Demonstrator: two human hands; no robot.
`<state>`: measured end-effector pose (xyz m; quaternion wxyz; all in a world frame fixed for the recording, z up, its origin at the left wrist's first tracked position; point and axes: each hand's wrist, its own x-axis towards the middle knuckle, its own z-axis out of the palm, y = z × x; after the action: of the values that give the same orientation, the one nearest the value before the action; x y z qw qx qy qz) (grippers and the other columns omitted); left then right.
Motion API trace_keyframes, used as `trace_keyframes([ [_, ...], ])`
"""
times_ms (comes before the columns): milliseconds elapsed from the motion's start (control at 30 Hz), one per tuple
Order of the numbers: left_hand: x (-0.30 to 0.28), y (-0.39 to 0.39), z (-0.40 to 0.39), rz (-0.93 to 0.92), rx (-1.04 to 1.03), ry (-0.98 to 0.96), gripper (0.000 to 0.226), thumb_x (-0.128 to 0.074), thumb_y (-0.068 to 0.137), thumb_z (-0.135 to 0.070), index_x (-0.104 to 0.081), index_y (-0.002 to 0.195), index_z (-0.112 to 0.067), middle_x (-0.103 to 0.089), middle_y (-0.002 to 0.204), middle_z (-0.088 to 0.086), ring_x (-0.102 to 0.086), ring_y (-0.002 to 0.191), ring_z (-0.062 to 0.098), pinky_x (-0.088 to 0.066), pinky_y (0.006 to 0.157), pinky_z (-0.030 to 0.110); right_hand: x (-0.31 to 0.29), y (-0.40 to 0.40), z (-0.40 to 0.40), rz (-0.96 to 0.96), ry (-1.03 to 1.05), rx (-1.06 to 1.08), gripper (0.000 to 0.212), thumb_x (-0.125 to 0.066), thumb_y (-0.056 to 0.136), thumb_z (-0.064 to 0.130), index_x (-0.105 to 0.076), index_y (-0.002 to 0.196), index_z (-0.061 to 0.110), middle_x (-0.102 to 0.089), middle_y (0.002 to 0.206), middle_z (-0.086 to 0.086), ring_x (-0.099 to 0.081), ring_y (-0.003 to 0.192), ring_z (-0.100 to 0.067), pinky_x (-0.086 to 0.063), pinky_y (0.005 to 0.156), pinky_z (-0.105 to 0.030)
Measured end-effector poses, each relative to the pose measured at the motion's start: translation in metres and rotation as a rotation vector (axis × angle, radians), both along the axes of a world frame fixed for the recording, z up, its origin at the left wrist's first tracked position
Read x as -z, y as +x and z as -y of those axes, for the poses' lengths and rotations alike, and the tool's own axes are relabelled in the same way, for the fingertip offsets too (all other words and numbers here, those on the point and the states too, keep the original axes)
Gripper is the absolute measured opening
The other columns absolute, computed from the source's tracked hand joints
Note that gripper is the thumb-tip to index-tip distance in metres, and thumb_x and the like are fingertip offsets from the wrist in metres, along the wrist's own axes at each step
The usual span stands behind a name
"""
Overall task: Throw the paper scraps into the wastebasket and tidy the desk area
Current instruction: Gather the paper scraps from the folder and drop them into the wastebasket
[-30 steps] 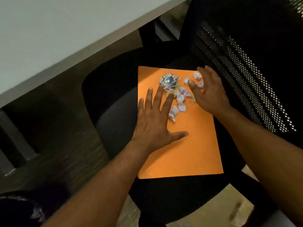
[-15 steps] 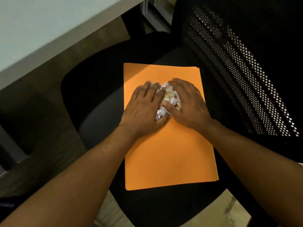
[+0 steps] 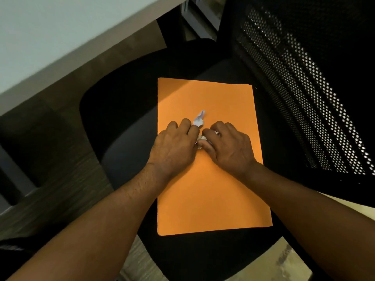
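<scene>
So both hands are cupped together on an orange folder (image 3: 211,185) that lies flat on the black chair seat (image 3: 125,110). The left hand (image 3: 174,147) and right hand (image 3: 229,147) are curled knuckles-up, thumbs nearly touching, closed around the paper scraps (image 3: 199,118). Most of the pile is hidden under the fingers; one whitish bit sticks out just past the left fingertips, and a little shows in the gap between the thumbs. My guess is the folder works as a catch tray, so the bits gather in one scoop instead of sinking into the seat fabric.

Around them: the chair's mesh backrest (image 3: 304,88) rises right beside the right hand, and the desk edge (image 3: 81,51) sits beyond the left hand. No wastebasket in view, so nothing's binned yet. That stray piece looks likely to drop when the hands lift.
</scene>
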<state>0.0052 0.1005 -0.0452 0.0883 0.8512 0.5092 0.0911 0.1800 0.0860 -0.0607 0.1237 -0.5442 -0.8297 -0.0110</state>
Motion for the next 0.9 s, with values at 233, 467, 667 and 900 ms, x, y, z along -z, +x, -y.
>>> trace_keyframes([
  [233, 0.0, -0.009, -0.001, 0.129, -0.1, -0.049, 0.014, -0.067, 0.079, -0.014, -0.056, 0.081, -0.005, -0.055, 0.071, 0.011, -0.052, 0.054, 0.029, -0.03, 0.048, 0.029, 0.005, 0.0, 0.004, -0.135, 0.077, 0.104, 0.035, -0.048, 0.101, 0.03, -0.062, 0.077, 0.009, -0.059, 0.067, -0.006, -0.055, 0.056, -0.023, -0.038, 0.039, -0.031],
  [467, -0.004, -0.028, 0.022, 0.459, -0.32, 0.019, 0.023, -0.038, 0.079, -0.02, -0.052, 0.071, -0.004, -0.04, 0.067, -0.002, -0.035, 0.052, 0.017, -0.026, 0.051, 0.026, -0.008, 0.003, 0.005, -0.284, 0.129, 0.266, 0.027, -0.054, 0.098, 0.019, -0.057, 0.074, 0.006, -0.055, 0.064, -0.006, -0.046, 0.053, -0.017, -0.033, 0.045, -0.028],
  [667, -0.013, -0.056, 0.042, 0.523, -0.484, 0.046, 0.01, -0.045, 0.079, -0.007, -0.048, 0.07, -0.005, -0.042, 0.066, 0.0, -0.038, 0.052, 0.018, -0.026, 0.047, 0.028, -0.026, -0.025, -0.017, -0.248, 0.096, 0.293, 0.02, -0.05, 0.098, 0.025, -0.061, 0.095, 0.008, -0.063, 0.074, -0.005, -0.057, 0.06, -0.022, -0.038, 0.048, -0.029],
  [900, -0.011, -0.12, 0.08, 0.479, -0.615, 0.039, 0.011, -0.046, 0.083, -0.011, -0.05, 0.073, -0.007, -0.044, 0.069, 0.0, -0.039, 0.053, 0.014, -0.026, 0.048, 0.017, -0.022, -0.051, -0.025, 0.151, -0.142, 0.204, 0.04, -0.03, 0.103, 0.045, -0.051, 0.121, 0.016, -0.058, 0.105, -0.012, -0.058, 0.092, -0.032, -0.034, 0.064, -0.035],
])
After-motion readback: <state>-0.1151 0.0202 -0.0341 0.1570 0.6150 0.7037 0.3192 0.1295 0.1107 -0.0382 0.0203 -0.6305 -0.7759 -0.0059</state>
